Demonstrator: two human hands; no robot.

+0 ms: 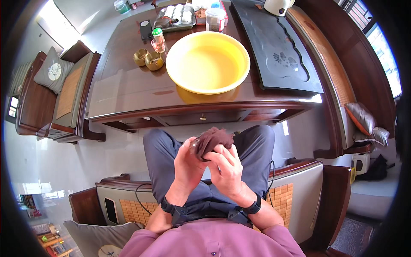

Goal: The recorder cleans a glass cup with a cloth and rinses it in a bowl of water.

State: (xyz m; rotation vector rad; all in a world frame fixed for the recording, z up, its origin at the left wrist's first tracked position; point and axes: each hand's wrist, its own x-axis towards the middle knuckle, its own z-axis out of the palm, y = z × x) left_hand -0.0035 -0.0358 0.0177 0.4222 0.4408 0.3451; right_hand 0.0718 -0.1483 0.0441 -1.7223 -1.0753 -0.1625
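Observation:
A dark brown cloth (213, 141) is bunched between my two hands, above my knees. My left hand (189, 163) grips a small clear object (194, 145), perhaps a glass cup, which the cloth mostly hides. The fingers of my right hand (226, 163) press into the cloth from the other side. Beyond my knees, a large yellow plastic basin (208, 86) stands on the dark wooden table (128, 99). What lies at its bottom cannot be made out through the glare.
Left of the basin are two brass-coloured bowls (154, 61), a patterned glass (158, 46) and a green-capped shaker (157, 33). A tray of white cups (179, 14) and a clear tub (215, 20) sit behind. A black tea tray (273, 48) with an electric kettle (277, 6) occupies the right.

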